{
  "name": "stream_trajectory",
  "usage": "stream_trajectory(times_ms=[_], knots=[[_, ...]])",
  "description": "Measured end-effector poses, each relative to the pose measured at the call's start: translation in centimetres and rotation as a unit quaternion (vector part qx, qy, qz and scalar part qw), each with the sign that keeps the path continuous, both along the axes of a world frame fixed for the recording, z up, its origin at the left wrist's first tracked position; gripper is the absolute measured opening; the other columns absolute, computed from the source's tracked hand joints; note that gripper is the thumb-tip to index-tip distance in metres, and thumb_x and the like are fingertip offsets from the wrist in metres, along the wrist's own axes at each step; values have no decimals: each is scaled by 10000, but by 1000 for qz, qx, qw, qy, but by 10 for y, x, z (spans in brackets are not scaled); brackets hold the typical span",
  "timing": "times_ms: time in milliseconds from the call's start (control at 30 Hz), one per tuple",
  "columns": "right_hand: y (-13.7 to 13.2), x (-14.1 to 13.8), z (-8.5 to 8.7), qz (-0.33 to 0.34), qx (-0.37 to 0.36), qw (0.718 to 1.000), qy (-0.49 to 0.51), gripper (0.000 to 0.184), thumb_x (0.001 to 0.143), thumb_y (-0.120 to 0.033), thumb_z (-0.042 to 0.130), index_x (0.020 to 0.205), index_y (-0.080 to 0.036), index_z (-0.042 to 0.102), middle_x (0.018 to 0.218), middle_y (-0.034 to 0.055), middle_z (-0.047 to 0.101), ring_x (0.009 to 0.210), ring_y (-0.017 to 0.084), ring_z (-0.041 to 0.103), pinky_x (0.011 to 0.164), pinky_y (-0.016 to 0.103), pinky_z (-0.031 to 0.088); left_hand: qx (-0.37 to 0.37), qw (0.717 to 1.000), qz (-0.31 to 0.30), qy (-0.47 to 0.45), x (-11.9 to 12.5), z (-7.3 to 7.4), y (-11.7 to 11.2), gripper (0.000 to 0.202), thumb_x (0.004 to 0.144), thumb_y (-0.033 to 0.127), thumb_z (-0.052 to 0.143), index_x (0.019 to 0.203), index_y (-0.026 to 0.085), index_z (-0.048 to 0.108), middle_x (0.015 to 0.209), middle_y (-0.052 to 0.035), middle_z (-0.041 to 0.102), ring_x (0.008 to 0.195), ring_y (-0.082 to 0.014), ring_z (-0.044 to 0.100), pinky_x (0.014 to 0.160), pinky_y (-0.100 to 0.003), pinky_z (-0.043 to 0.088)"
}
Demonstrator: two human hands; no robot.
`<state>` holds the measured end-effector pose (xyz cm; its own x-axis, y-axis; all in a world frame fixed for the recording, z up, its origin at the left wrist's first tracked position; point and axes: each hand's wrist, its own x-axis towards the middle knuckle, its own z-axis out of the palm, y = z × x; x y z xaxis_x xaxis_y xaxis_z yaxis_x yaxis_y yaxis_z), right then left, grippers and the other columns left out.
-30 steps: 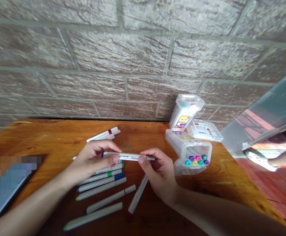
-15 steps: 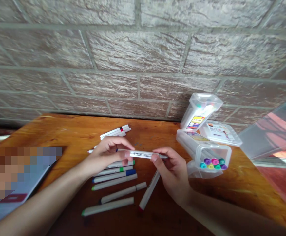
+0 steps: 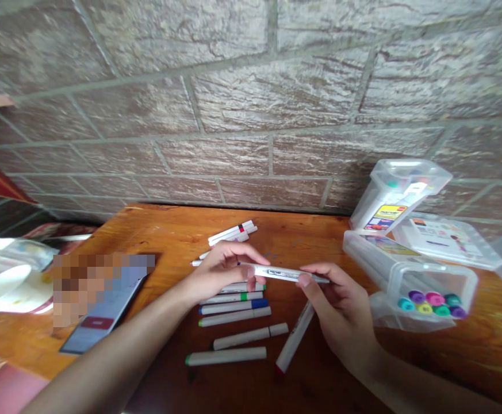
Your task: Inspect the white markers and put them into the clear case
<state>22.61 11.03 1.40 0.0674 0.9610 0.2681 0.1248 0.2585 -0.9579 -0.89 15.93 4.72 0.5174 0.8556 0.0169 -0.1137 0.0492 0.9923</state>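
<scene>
Between my two hands a white marker (image 3: pixel 283 273) is held level above the table, its printed side facing me. My left hand (image 3: pixel 222 273) pinches one end between thumb and fingers. At the other end, the thumb and fingers of my right hand (image 3: pixel 337 305) grip the grey tip part. Under my hands several white markers lie side by side, among them a blue-banded marker (image 3: pixel 233 307) and a green-ended marker (image 3: pixel 227 356). A red-ended marker (image 3: pixel 294 339) lies slanted beside my right hand. Behind my left hand rests a small group of white markers (image 3: pixel 232 233).
On the right, an open clear case (image 3: pixel 432 276) lies on its side with several colourful markers in it. Behind it stand an upright clear case (image 3: pixel 393 198) and a flat clear box (image 3: pixel 449 238). A tablet-like screen (image 3: pixel 108 313) lies left on the wooden table (image 3: pixel 168 224), against a brick wall (image 3: pixel 242 149).
The view has turned left, so everything sits further right and more of the left side shows. Both hands keep the same hold on the marker, which now tilts slightly in view.
</scene>
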Motion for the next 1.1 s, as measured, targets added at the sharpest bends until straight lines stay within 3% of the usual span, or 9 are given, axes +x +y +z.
stream_trajectory(times_ms=[300, 667, 933, 1100], knots=[[0, -1, 0, 4, 9, 1000, 9, 128, 941, -348, 724, 948, -221, 722, 700, -14, 637, 561, 130, 492, 499, 241, 407, 7, 998, 39, 53, 5, 2, 1, 230, 761, 228, 886, 934, 107, 794, 723, -65, 778, 569, -118, 664, 550, -203, 521], [0, -3, -4, 10, 9, 1000, 26, 125, 964, -343, 695, 974, -221, 719, 776, 9, 671, 661, 159, 563, 582, 266, 448, 11, 999, 31, 39, 2, -4, 4, 172, 867, 286, 800, 972, 153, 825, 771, -60, 793, 607, -125, 675, 613, -227, 555], [2, -1, 0, 1, 0, 999, 33, 128, 943, -345, 714, 948, -218, 722, 722, -8, 651, 613, 142, 528, 549, 248, 447, -21, 996, 37, 75, 6, 0, 1, 234, 767, 254, 884, 952, 135, 803, 725, -55, 788, 585, -123, 688, 554, -194, 544], [2, 0, 4, -15, 6, 1000, 11, 120, 913, -341, 742, 915, -221, 736, 711, 0, 675, 574, 141, 549, 508, 242, 456, -33, 998, 34, 52, 6, 0, 1, 218, 805, 246, 858, 968, 111, 807, 768, -75, 794, 611, -131, 699, 603, -229, 573]])
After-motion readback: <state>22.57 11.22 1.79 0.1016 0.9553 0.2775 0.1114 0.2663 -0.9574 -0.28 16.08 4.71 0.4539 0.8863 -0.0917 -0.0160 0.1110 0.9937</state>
